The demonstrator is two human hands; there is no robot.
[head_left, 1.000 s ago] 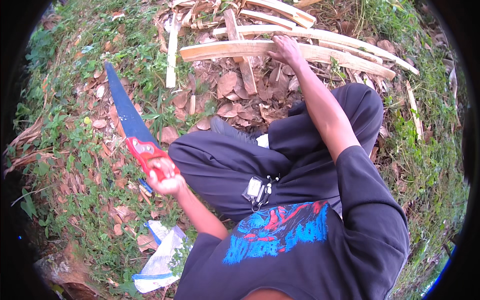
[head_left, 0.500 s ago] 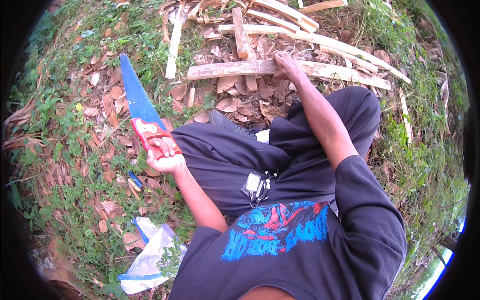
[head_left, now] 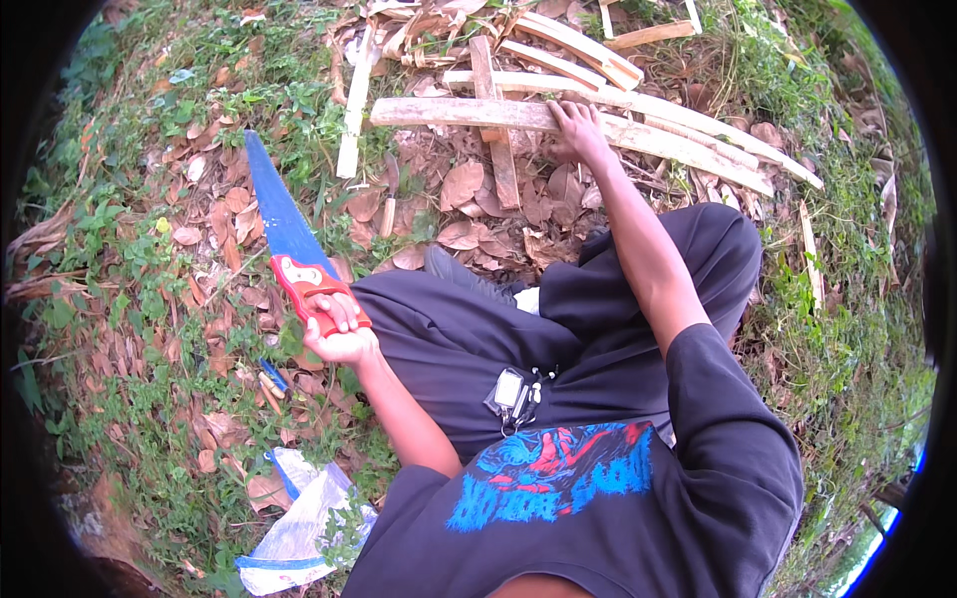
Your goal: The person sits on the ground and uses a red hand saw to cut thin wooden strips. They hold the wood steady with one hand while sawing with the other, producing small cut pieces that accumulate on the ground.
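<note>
My left hand (head_left: pixel 337 325) is closed round the red handle of a handsaw (head_left: pixel 289 214), whose blue blade points up and away over the leaves. At the far side, my right hand (head_left: pixel 578 132) grips a long, slightly curved wooden plank (head_left: pixel 449 113) near its middle, with the fingers over its far edge. The plank runs left to right. It crosses over a shorter wooden piece (head_left: pixel 501 169) that lies pointing away from me. Whether the plank touches that piece cannot be made out.
Several curved wooden strips (head_left: pixel 688 115) lie beyond the plank. A knife (head_left: pixel 389 204) with a pale handle and a narrow wood strip (head_left: pixel 352 120) are left of it. Small blue and tan tools (head_left: pixel 271 384) and a clear plastic bag (head_left: pixel 309 518) lie at my left on leafy grass.
The plank in my right hand has moved away from me relative to the short piece beneath it. My left hand still holds the saw. The whole view has shifted slightly.
</note>
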